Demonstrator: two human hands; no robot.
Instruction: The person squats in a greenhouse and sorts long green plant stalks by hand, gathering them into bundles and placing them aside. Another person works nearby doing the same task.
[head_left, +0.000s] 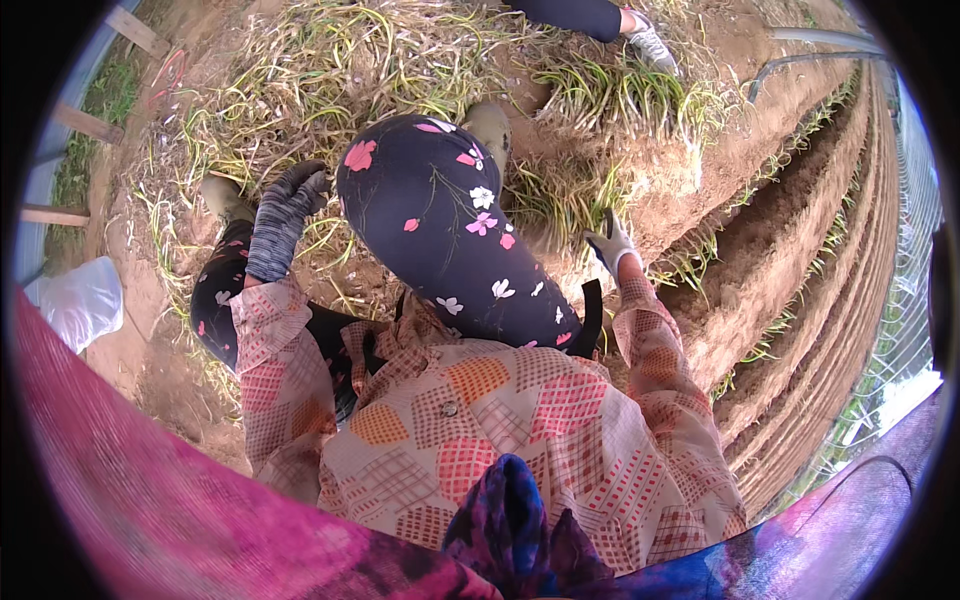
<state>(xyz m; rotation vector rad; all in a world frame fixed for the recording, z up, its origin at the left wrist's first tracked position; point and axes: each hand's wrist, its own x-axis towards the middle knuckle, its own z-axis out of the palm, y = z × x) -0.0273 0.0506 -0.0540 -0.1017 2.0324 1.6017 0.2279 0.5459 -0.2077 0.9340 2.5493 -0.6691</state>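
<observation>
My left hand (285, 217), in a grey knitted glove with a dark palm, hangs beside my left knee above loose yellow-green plants (322, 240). Its fingers are partly curled, and whether anything sits inside them is hidden. On the other side, my right hand (613, 244) wears a white and dark glove. Its fingers and thumb are apart, at the near edge of a bundle of slender green seedlings (562, 199) with pale lower stems. Nothing shows in its grip.
Another person's shoe (651, 45) rests beside a second seedling pile (615, 94). Soil ridges (795, 225) with planted rows run along the right. My boots (489, 131) stand among the scattered plants. A clear plastic bag (84, 300) and wooden stakes (86, 124) are at left.
</observation>
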